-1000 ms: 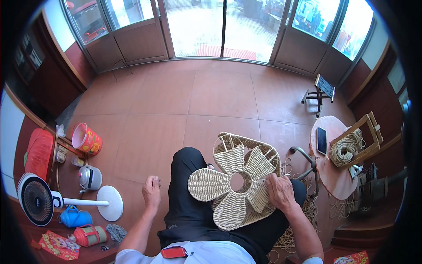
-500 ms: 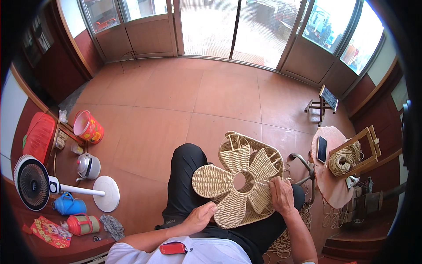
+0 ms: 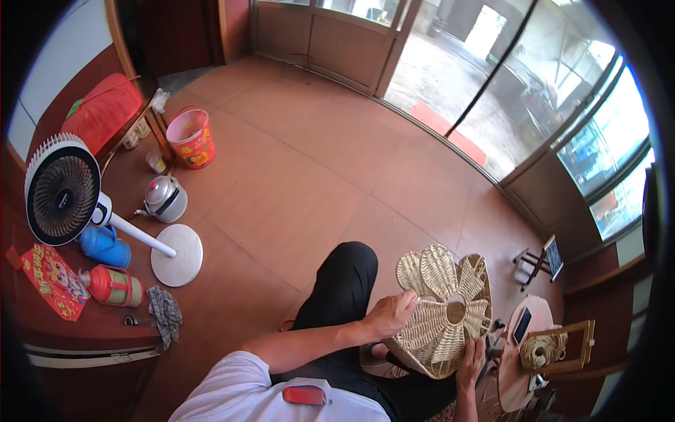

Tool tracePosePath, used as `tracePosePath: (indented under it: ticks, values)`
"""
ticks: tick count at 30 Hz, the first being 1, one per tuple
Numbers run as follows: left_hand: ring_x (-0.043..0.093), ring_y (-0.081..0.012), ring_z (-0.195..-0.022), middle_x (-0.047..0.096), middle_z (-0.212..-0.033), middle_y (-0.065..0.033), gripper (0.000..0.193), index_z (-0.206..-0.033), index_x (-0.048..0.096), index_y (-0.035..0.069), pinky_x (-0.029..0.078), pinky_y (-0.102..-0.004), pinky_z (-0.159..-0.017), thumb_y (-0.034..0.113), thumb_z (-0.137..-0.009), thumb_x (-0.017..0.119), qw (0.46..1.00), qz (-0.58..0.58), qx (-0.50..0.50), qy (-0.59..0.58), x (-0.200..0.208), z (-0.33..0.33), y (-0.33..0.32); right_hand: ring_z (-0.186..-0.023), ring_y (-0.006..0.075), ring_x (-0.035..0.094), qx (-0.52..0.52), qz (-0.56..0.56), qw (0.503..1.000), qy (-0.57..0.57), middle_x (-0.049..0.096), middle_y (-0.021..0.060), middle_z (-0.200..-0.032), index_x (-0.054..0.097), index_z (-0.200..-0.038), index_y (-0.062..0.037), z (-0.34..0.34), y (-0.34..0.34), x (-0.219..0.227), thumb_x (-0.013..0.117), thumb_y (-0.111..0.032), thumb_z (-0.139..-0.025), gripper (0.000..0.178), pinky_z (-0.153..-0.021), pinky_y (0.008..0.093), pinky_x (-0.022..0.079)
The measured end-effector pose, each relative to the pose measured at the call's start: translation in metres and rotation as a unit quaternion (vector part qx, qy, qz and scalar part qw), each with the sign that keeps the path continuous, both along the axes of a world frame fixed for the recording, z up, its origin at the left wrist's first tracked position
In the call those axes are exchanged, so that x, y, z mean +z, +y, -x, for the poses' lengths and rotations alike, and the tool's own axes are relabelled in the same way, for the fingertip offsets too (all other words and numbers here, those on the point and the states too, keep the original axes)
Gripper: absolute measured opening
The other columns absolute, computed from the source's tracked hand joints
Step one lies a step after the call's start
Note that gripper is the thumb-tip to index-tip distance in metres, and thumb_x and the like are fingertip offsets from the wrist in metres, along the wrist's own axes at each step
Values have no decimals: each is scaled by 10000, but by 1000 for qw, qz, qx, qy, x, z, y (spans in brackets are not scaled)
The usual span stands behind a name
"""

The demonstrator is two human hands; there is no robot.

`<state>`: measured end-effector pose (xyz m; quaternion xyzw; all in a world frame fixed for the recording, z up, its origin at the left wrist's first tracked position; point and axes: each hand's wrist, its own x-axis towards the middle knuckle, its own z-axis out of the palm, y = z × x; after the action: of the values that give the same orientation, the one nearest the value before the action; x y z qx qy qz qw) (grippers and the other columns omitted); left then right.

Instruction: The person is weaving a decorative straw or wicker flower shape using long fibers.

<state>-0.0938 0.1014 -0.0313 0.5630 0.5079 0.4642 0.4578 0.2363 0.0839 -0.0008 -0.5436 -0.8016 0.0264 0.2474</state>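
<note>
A woven straw basket (image 3: 455, 311) with flower-like petals around a round hole rests over my lap, to the right. My left hand (image 3: 391, 314) is closed at its left side, between two petals. A short pale strand of straw cord seems to run from those fingers toward the hole. With fingers around the lower right rim, my right hand (image 3: 472, 364) steadies the basket. Part of the basket's side lies hidden under the petals.
To the right, a wooden slab table (image 3: 520, 362) holds a phone (image 3: 522, 325), a coil of straw cord (image 3: 543, 350) and a wooden frame (image 3: 585, 344). A folding stool (image 3: 541, 264) stands beyond. At left are a fan (image 3: 65, 191), kettle (image 3: 166, 199), red bucket (image 3: 195, 144) and flasks (image 3: 116, 285).
The view has swung left, so the basket appears farther right. My left hand has gone from the lower petal to the basket's left side; my right hand has shifted to its lower rim.
</note>
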Motion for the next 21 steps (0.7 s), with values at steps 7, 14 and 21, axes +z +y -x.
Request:
tracePosePath:
  ticks: [7,14,21]
  values:
    - [684,-531,-926,676,-947,-294,231,-1147,521,24,514,-630,-744,254,-1169,514,996,-38,64,-45,-37,26,4,-814,300,583,-72,143,983,90,572,138,-925,582,-959,24,33,13,2,503,-133,-1105,228,-759,405,470]
    - [681,-478,-793,619,-832,-255,329,-1172,553,9,509,-545,-708,333,-1200,500,988,-49,66,-134,-38,37,-2,-725,154,510,-99,200,968,118,593,45,-816,594,-925,-41,39,30,7,562,-223,-1110,261,-684,347,426]
    - [632,-383,-728,576,-805,-203,356,-1094,549,21,493,-481,-696,362,-1193,542,988,-20,22,-151,-29,54,-3,-720,166,503,-126,221,950,179,579,53,-814,590,-909,-27,33,18,5,574,-210,-1081,252,-680,351,416]
